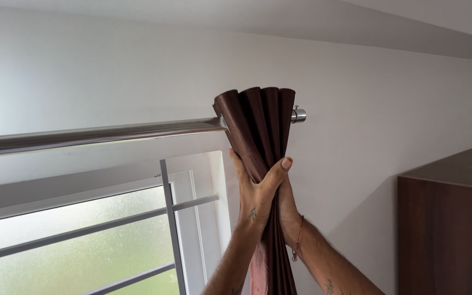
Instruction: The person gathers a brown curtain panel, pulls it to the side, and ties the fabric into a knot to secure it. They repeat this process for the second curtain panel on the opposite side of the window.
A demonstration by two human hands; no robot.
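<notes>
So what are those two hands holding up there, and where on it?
Both the left hand and the right hand clasp the brown curtain, squeezing its gathered pleats together just below the metal rod it hangs from.

Home room: curtain rod, window, wardrobe.

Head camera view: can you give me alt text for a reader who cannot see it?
Two bare hands, left hand and right hand, squeeze a bunched dark brown curtain hanging at the end of a silver curtain rod. Below the rod is a frosted window with grey bars; a brown wooden cabinet stands at right.
</notes>
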